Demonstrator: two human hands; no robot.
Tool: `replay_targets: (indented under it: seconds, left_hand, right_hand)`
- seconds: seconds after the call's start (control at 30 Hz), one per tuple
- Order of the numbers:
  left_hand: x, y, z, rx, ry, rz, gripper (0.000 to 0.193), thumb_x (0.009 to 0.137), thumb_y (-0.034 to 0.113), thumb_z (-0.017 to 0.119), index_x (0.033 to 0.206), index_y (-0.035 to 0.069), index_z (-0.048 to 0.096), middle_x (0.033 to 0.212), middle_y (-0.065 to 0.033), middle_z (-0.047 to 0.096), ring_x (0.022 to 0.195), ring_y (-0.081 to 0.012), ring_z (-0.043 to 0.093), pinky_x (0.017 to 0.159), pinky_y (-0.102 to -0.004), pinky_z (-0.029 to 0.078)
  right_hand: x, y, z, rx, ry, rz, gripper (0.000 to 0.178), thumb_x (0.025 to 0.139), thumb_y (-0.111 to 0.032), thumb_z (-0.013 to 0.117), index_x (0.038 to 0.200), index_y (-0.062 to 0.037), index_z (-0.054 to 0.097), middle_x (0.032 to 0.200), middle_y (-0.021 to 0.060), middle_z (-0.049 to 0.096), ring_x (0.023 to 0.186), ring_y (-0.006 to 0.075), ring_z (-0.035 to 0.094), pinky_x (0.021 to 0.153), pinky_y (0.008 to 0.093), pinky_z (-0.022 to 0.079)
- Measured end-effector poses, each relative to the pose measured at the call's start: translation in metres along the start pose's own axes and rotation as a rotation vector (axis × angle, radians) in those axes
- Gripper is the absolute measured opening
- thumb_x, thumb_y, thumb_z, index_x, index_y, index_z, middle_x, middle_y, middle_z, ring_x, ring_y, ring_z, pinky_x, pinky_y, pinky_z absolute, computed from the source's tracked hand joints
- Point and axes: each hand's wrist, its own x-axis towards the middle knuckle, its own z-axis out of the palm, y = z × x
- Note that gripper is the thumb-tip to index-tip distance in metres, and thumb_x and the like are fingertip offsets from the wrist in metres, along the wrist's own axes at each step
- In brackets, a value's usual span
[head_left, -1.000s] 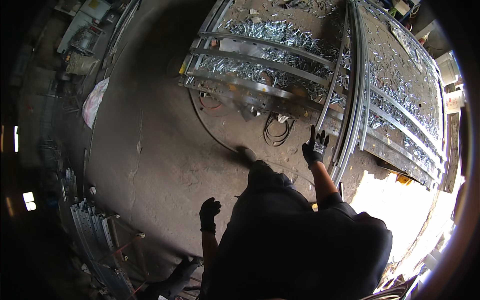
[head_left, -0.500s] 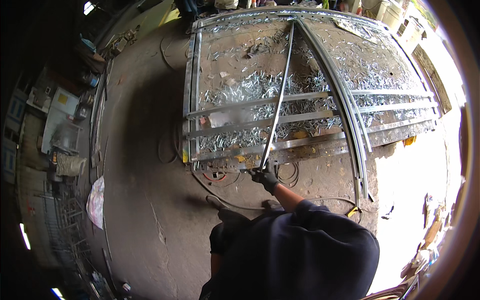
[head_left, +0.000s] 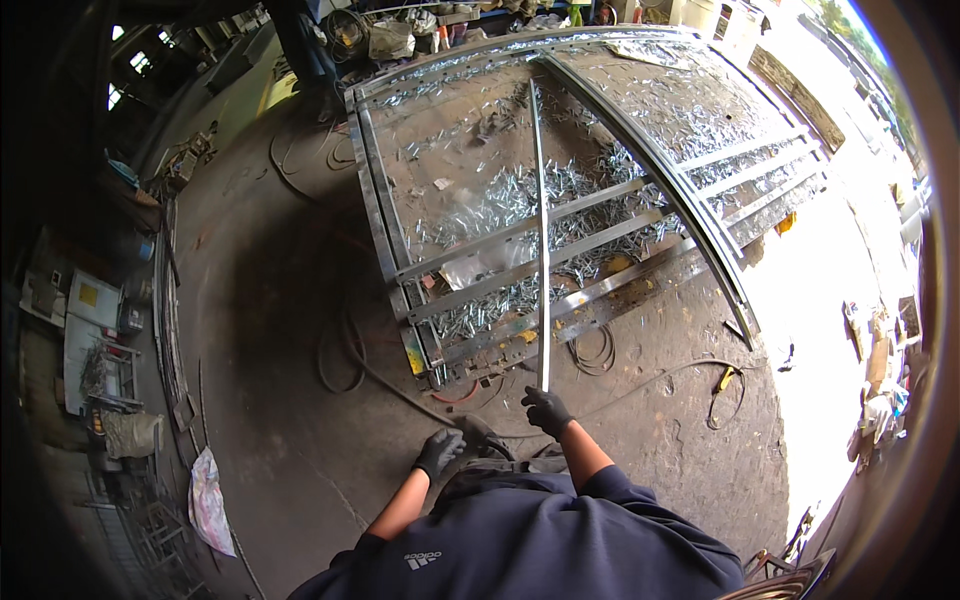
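The thin metal bar lies over the crossbars of the low worktable, its long axis running almost straight away from the person, far end leaning slightly left; whether it touches the crossbars, I cannot tell. At left, the left hand hangs free, gloved fingers loosely bent around nothing. Next, the right hand grasps the bar's near end, which juts past the worktable. The step in hand seems to be guiding the bar; the next move calls for clearance from the long rails at right.
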Motion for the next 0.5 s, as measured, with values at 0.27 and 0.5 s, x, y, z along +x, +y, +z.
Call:
replay_targets:
  seconds: [0.27,0.5]
  left_hand:
    - [0.025,0.025,0.025,-0.067,-0.197,0.041,0.018,0.096,0.027,0.068,0.104,0.011,0.063,0.089,-0.0015,0.067,0.074,-0.0101,0.061,0.068,-0.0246,0.049]
    - [0.007,-0.016,0.096,0.379,-0.616,0.331,0.025,0.096,0.029,0.070,0.108,0.008,0.063,0.092,-0.0013,0.065,0.081,-0.0100,0.062,0.070,-0.0290,0.049]
  right_hand:
    - [-0.138,-0.008,0.013,0.760,0.298,0.264,0.021,0.103,-0.034,0.052,0.104,-0.0130,0.053,0.059,-0.0036,0.037,0.045,0.0117,0.039,0.043,0.0288,0.032]
    - [-0.255,0.037,0.032,0.814,0.095,0.193,0.035,0.102,-0.042,0.052,0.110,-0.0094,0.059,0.062,0.0006,0.050,0.048,0.0141,0.046,0.046,0.0316,0.037]
